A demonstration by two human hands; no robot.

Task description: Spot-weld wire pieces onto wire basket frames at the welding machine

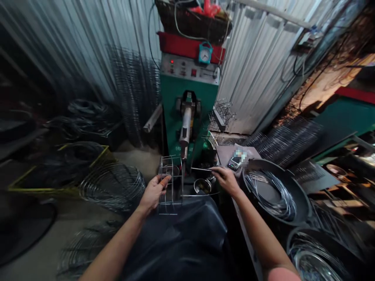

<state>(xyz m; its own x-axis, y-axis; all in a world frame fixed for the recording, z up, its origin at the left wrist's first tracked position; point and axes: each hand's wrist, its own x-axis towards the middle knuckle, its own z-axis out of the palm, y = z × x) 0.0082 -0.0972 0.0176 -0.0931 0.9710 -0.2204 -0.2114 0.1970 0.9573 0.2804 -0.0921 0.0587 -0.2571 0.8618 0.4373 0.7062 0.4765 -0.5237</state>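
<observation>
My left hand (154,192) is closed on a small wire frame cage (171,183), holding it upright just below the welding head (185,128) of a green machine (190,97). My right hand (225,179) pinches a thin straight wire rod (201,169) that points left toward the cage. A small metal cup (202,185) sits between my two hands. A dark apron (187,234) covers my lap under the cage.
A black tub (301,203) of wire rings stands at my right, another tub (293,240) below it. A calculator (234,162) lies on the side board. Round wire grilles (113,187) lie on the floor left. Corrugated metal walls stand behind.
</observation>
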